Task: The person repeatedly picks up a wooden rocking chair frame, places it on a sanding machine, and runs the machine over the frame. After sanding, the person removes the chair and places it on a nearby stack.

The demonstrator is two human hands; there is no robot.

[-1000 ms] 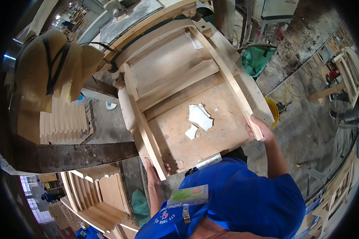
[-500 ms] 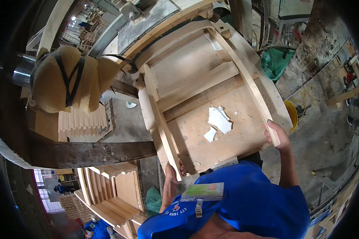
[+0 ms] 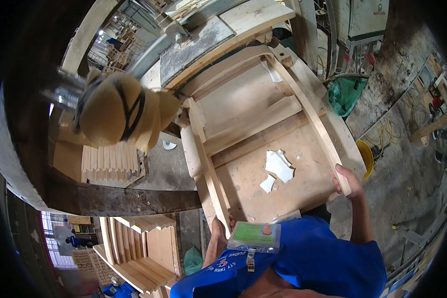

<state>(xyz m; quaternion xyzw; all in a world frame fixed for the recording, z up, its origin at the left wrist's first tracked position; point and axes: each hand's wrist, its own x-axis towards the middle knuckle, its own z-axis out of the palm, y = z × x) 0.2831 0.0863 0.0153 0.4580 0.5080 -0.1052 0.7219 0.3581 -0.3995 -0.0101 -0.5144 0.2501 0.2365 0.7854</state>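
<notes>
A pale wooden frame (image 3: 309, 110), with two long side rails, a curved top rail and a wide crossbar (image 3: 253, 126), lies over the board of a workbench (image 3: 253, 196). It looks like a chair back. My left hand (image 3: 218, 236) is closed around the near end of the left rail. Around the near end of the right rail, my right hand (image 3: 348, 181) is closed too, fingers on the inner side. White torn-looking pieces (image 3: 279, 165) lie on the board between the rails.
At the left, a tan padded bundle with black straps (image 3: 126, 111) hangs near the frame, blurred. A dark beam (image 3: 134, 198) crosses below it. Stacked wooden parts (image 3: 111, 164) stand at left. A green bag (image 3: 346, 95) and yellow bucket (image 3: 365, 156) are at right.
The whole view has shifted, so the bench and frame sit lower in it. The tan padded bundle has swung right, toward the frame. Both hands keep their hold on the rails.
</notes>
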